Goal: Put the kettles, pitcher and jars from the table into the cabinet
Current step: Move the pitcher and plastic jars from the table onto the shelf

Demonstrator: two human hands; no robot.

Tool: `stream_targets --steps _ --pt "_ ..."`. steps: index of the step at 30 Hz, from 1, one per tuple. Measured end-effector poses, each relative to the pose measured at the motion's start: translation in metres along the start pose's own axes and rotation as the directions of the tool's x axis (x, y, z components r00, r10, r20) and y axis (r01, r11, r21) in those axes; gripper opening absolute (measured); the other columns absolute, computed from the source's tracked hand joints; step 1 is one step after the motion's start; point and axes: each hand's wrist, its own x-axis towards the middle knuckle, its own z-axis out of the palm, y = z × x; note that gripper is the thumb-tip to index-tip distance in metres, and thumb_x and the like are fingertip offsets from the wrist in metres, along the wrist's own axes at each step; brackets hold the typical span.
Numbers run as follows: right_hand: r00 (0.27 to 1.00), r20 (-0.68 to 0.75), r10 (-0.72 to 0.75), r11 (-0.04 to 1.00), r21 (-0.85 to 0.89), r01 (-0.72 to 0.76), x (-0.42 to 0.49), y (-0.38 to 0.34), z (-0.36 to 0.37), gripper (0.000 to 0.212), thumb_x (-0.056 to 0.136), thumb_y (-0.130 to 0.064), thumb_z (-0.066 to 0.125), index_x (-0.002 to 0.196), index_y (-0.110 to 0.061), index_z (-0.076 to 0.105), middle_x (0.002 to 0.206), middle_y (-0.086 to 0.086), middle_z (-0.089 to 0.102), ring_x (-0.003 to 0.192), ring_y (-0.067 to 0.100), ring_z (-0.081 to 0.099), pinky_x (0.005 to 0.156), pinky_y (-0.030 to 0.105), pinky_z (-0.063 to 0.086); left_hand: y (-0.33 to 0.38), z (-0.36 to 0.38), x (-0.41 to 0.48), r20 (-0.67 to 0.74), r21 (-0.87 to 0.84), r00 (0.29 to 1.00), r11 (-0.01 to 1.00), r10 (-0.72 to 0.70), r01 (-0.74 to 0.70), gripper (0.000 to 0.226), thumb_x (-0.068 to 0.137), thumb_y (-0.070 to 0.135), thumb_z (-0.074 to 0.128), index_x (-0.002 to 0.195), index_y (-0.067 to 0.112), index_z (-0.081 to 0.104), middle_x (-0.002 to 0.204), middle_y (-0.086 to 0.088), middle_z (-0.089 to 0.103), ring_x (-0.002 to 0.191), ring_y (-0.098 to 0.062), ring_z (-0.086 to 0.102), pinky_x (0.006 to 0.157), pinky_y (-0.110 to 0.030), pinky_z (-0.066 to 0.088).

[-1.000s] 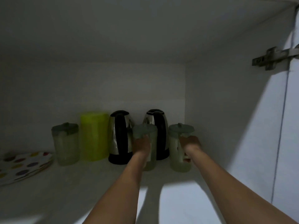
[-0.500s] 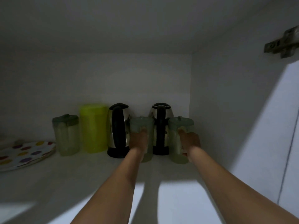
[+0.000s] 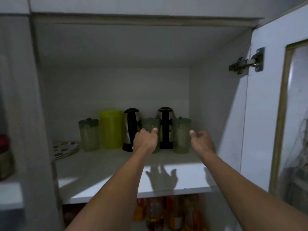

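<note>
Lowest in the frame, bottles [image 3: 173, 214] stand on the shelf below, blurred. Above them my two forearms reach over the front edge of the cabinet shelf [image 3: 106, 177].

Left hand [image 3: 146, 140]: fingers loose and spread, grasping nothing, in front of the middle jar [image 3: 150, 125]; contact I cannot tell. Right hand [image 3: 200, 141]: fingers uncurled, empty, just right of the right jar [image 3: 181, 135] and apart from it. I judge both jars set down and released.

Behind the hands, centre of frame, the row stands upright near the back wall: left jar [image 3: 88, 135], yellow-green pitcher [image 3: 111, 129], left kettle [image 3: 130, 129], middle jar, right kettle [image 3: 165, 127], right jar. The two front jars sit just ahead of the kettles, likely because the back row is full.

A dotted plate [image 3: 65, 150] lies at mid left. The open door [image 3: 266, 97] and its hinge [image 3: 246, 61] stand at right, clear of my arms.
</note>
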Motion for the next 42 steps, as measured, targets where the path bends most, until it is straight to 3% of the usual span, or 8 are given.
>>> stream_targets --steps 5,10,14,18,21,26,33,42 --pt "0.989 0.018 -0.146 0.976 -0.164 0.147 -0.102 -0.001 -0.021 0.054 0.099 -0.051 0.04 0.143 -0.018 0.04 0.141 0.012 0.054 0.128 0.038 0.051 0.101 0.045 0.041 -0.018 -0.061 -0.086 -0.038 0.229 0.98 0.956 0.196 -0.182 0.06 0.096 0.052 0.039 0.14 0.012 0.043 0.145 -0.012 0.045 0.134 -0.034 0.042 0.111 -0.059 0.03" --pt "0.974 0.113 -0.194 0.96 -0.18 0.212 -0.182 -0.02 -0.03 0.055 0.098 -0.054 0.04 0.144 -0.023 0.038 0.143 0.012 0.052 0.129 0.038 0.049 0.102 0.048 0.042 -0.033 -0.135 -0.163 -0.038 0.395 0.965 0.891 0.26 -0.225 0.059 0.098 0.051 0.038 0.144 0.015 0.038 0.155 -0.01 0.033 0.145 -0.031 0.028 0.117 -0.064 0.014" --pt "0.936 0.201 -0.289 0.941 -0.119 0.316 -0.238 -0.049 -0.03 0.054 0.098 -0.054 0.04 0.144 -0.025 0.038 0.141 0.011 0.053 0.127 0.037 0.05 0.103 0.05 0.043 -0.045 -0.195 -0.219 -0.101 0.489 0.97 0.86 0.22 -0.145 0.065 0.097 0.053 0.039 0.149 0.015 0.031 0.16 -0.01 0.024 0.149 -0.031 0.019 0.116 -0.063 0.01" --pt "0.874 0.329 -0.358 0.918 -0.046 0.393 -0.306 -0.067 -0.02 0.053 0.099 -0.051 0.041 0.146 -0.025 0.038 0.143 0.011 0.051 0.131 0.035 0.047 0.104 0.047 0.04 -0.069 -0.242 -0.278 -0.198 0.527 0.973 0.85 0.12 0.002 0.059 0.098 0.051 0.037 0.145 0.015 0.036 0.156 -0.008 0.03 0.146 -0.03 0.025 0.115 -0.064 0.014" --pt "0.817 0.432 -0.383 0.904 -0.005 0.427 -0.363 -0.065 -0.007 0.055 0.097 -0.052 0.042 0.145 -0.026 0.04 0.145 0.011 0.051 0.132 0.036 0.047 0.105 0.047 0.04 -0.095 -0.268 -0.327 -0.27 0.519 0.963 0.844 0.012 0.134 0.058 0.096 0.051 0.039 0.143 0.016 0.039 0.153 -0.008 0.034 0.143 -0.031 0.029 0.114 -0.064 0.02" --pt "0.68 0.631 -0.374 0.896 0.056 0.441 -0.467 -0.057 0.021 0.05 0.097 -0.049 0.045 0.139 -0.023 0.046 0.143 0.015 0.053 0.129 0.039 0.05 0.105 0.045 0.042 -0.152 -0.317 -0.43 -0.319 0.522 0.932 0.788 -0.174 0.326 0.061 0.095 0.051 0.043 0.144 0.017 0.037 0.153 -0.009 0.034 0.143 -0.033 0.029 0.114 -0.067 0.013" --pt "0.436 0.785 -0.441 0.842 0.193 0.504 -0.629 -0.085 0.063 0.051 0.099 -0.047 0.046 0.142 -0.02 0.044 0.143 0.014 0.053 0.129 0.038 0.05 0.103 0.045 0.042 -0.23 -0.427 -0.551 -0.551 0.435 0.726 0.601 -0.412 0.671 0.058 0.098 0.049 0.036 0.146 0.015 0.034 0.155 -0.01 0.032 0.141 -0.036 0.031 0.111 -0.063 0.017" --pt "0.138 0.857 -0.497 0.778 0.369 0.508 -0.83 -0.14 0.121 0.052 0.097 -0.048 0.045 0.143 -0.024 0.041 0.143 0.013 0.052 0.129 0.037 0.05 0.102 0.045 0.043 -0.313 -0.574 -0.661 -0.74 0.219 0.458 0.468 -0.492 0.856 0.053 0.099 0.045 0.039 0.142 0.014 0.038 0.15 -0.015 0.033 0.135 -0.039 0.035 0.111 -0.056 0.027"
